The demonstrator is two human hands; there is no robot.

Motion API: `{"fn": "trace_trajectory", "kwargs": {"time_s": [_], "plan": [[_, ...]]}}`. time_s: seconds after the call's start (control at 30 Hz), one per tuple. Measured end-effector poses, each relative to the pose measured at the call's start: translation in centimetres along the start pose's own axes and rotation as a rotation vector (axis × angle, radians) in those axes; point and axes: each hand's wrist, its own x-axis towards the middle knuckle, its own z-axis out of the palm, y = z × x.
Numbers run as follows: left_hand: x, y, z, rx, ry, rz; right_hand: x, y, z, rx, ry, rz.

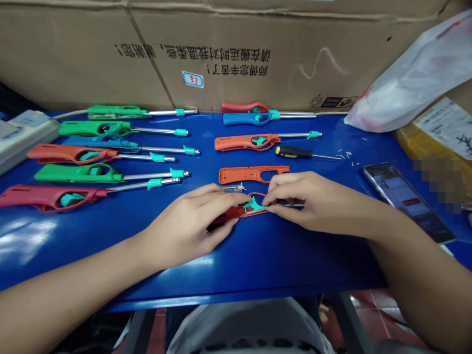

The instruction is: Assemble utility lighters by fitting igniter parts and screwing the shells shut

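Note:
An open orange lighter casing half (234, 213) lies on the table in front of me. My left hand (201, 214) is closed on its handle end, thumb in front and fingers over the top. Inside it sits a teal trigger (253, 203) with a thin pale wire or rod along its lower edge. The fingertips of my right hand (306, 199) pinch the front end of the trigger and casing. A dark thin piece (293, 203) shows under that hand. Just behind lies the other orange casing half (236, 175), and a small metal-and-clear part (236, 188) pokes out beyond my left fingers.
Several lighters (77, 196) lie in a column at left. More lighters (243, 142) lie at the back, beside a yellow-black screwdriver (293, 152) and scattered screws (348, 155). A phone (401, 196) is at right. A cardboard box (236, 29) walls the back; a plastic bag (398, 83) leans there.

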Motion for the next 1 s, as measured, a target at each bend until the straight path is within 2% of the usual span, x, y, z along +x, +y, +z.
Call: {"fn": "trace_trajectory", "kwargs": {"time_s": [0.27, 0.53, 0.9, 1.0], "plan": [[-0.1, 0.2, 0.1, -0.009, -0.013, -0.010, 0.1, 0.1, 0.0, -0.015, -0.013, -0.078], [-0.2, 0.2, 0.2, 0.000, -0.001, 0.014, -0.3, 0.0, 0.0, -0.084, -0.055, -0.091], [-0.1, 0.1, 0.2, 0.013, -0.004, 0.071, 0.9, -0.4, 1.0, 0.080, 0.080, 0.151], [-0.1, 0.0, 0.2, 0.027, -0.020, 0.112, 1.0, -0.4, 1.1, 0.061, 0.092, 0.166]]}}
